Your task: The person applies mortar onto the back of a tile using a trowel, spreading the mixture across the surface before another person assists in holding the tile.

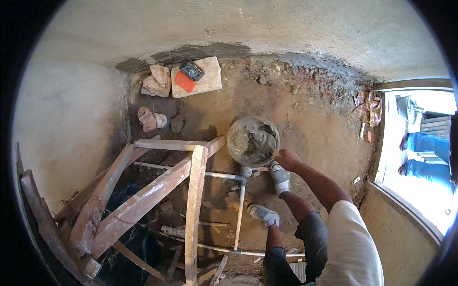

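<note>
The location is a building interior under construction or repair. A round pan (pixel 230 142) of wet grey mix (pixel 260 138) stands on a bare earth floor (pixel 315 138), just ahead and left of the right-hand fingers (pixel 282 156). Rough grey render (pixel 210 51) patches the far wall (pixel 267 24) beyond the fingers; exposed pipes (pixel 240 209) and a timber frame (pixel 195 190) lie to their left.

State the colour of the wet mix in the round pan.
The wet mix is grey, best seen in the head view.
</note>
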Action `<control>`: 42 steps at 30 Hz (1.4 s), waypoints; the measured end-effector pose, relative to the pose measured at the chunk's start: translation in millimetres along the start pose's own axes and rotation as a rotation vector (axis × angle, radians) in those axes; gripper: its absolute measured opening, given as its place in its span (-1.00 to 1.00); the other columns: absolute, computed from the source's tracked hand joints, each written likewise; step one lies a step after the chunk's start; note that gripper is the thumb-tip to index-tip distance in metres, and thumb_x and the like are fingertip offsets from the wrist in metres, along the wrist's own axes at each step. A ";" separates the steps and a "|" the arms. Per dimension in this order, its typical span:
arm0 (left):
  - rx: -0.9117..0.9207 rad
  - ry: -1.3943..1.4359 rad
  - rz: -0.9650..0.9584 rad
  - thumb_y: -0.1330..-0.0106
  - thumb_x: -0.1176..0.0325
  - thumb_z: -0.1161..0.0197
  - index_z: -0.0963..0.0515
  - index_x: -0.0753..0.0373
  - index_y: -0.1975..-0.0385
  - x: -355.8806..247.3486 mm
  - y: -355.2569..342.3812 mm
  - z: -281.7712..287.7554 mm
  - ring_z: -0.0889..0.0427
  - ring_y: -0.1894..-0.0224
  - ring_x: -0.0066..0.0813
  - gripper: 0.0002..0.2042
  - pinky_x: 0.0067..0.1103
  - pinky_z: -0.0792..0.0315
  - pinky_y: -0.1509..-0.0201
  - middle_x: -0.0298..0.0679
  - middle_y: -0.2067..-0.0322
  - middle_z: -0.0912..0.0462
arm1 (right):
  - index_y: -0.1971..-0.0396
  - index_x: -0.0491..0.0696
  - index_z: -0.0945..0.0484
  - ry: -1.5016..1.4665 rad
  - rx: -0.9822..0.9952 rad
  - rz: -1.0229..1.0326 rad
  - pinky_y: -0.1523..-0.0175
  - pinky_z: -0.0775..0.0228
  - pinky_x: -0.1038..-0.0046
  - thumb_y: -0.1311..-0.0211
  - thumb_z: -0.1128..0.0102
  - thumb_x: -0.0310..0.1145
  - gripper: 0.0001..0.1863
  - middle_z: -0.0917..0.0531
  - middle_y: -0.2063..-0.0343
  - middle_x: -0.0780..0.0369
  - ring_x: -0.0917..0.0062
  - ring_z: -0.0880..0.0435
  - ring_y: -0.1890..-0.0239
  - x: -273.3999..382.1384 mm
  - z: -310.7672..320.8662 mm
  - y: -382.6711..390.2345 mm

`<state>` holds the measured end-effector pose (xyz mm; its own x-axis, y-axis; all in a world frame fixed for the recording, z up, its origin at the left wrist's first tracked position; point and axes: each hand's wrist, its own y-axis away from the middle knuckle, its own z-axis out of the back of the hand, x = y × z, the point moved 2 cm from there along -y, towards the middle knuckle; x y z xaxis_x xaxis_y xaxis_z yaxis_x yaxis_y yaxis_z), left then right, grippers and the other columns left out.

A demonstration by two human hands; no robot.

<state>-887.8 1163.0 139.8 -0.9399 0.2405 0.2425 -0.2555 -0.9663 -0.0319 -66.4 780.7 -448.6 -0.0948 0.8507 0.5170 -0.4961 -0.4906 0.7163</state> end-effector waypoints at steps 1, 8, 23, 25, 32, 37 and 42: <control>0.001 -0.023 -0.044 -0.38 0.04 -0.02 -0.45 0.32 -0.07 0.7 -2.8 0.3 -0.53 0.03 -0.12 -0.53 -0.36 -0.45 -0.12 0.03 0.06 -0.56 | 0.22 -0.19 -0.56 -0.047 -0.024 0.005 0.07 -0.42 0.11 -0.15 -0.15 0.02 -0.49 -0.63 0.33 -0.10 -0.01 -0.61 0.19 0.3 -1.7 9.3; -0.048 0.110 0.203 -0.41 0.08 0.02 -0.37 0.36 -0.14 -3.3 1.7 -12.0 -0.48 -0.06 -0.01 -0.51 -0.31 -0.34 -0.19 0.09 -0.01 -0.51 | 0.12 -0.19 -0.54 -0.129 -0.219 0.115 0.12 -0.43 0.20 -0.21 -0.17 -0.02 -0.50 -0.63 0.32 -0.08 0.06 -0.64 0.24 24.3 21.5 107.7; -0.381 0.496 0.300 -0.38 0.19 -0.03 -0.40 0.50 -0.09 -123.6 35.9 7.8 -0.36 -0.19 0.13 -0.53 -0.31 -0.21 -0.29 0.22 -0.11 -0.40 | 0.04 -0.22 -0.52 -0.392 -0.203 0.475 0.35 -0.34 0.53 -0.26 -0.20 -0.18 -0.57 -0.51 0.50 0.36 0.69 -0.42 0.46 285.2 133.6 491.2; -0.428 0.547 0.317 -0.35 0.22 -0.04 -0.46 0.44 -0.04 -146.2 28.9 18.2 -0.40 -0.12 0.16 -0.59 -0.26 -0.27 -0.22 0.19 -0.05 -0.45 | 0.03 -0.23 -0.51 -0.327 -0.178 0.614 0.31 -0.38 0.50 -0.23 -0.23 -0.22 -0.56 -0.56 0.47 0.31 0.64 -0.48 0.43 332.4 130.1 522.6; -0.472 0.584 0.490 -0.32 0.24 -0.04 -0.53 0.32 0.00 -152.1 41.2 20.0 -0.43 -0.06 0.04 -0.63 -0.21 -0.28 -0.14 0.09 0.02 -0.48 | 0.03 -0.19 -0.53 0.259 -0.249 1.368 0.15 -0.51 0.33 -0.11 -0.34 -0.26 -0.54 -0.67 0.27 0.00 0.19 -0.69 0.26 514.1 68.7 567.3; -0.453 0.629 0.526 -0.31 0.28 -0.04 -0.54 0.29 -0.01 -158.0 34.9 37.0 -0.44 -0.04 -0.01 -0.65 -0.22 -0.30 -0.12 0.05 0.01 -0.47 | 0.03 -0.05 -0.50 0.919 -0.371 1.651 0.34 -0.47 0.25 -0.13 -0.26 -0.21 -0.58 -0.57 0.47 0.14 0.23 -0.62 0.40 587.7 7.1 552.8; -0.417 0.657 0.552 -0.31 0.27 -0.07 -0.48 0.29 -0.05 -155.1 36.2 34.3 -0.37 -0.13 -0.04 -0.64 -0.21 -0.22 -0.17 0.04 -0.04 -0.41 | 0.04 0.02 -0.50 0.979 -0.427 1.709 0.38 -0.44 0.25 -0.09 -0.29 -0.20 -0.58 -0.54 0.47 0.18 0.26 -0.59 0.44 594.8 -20.3 548.1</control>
<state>-743.5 1087.6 134.3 -0.8592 -0.1134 -0.4989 0.3208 -0.8790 -0.3528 -412.3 1021.6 242.1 -0.8726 -0.4831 -0.0716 0.4753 -0.8064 -0.3519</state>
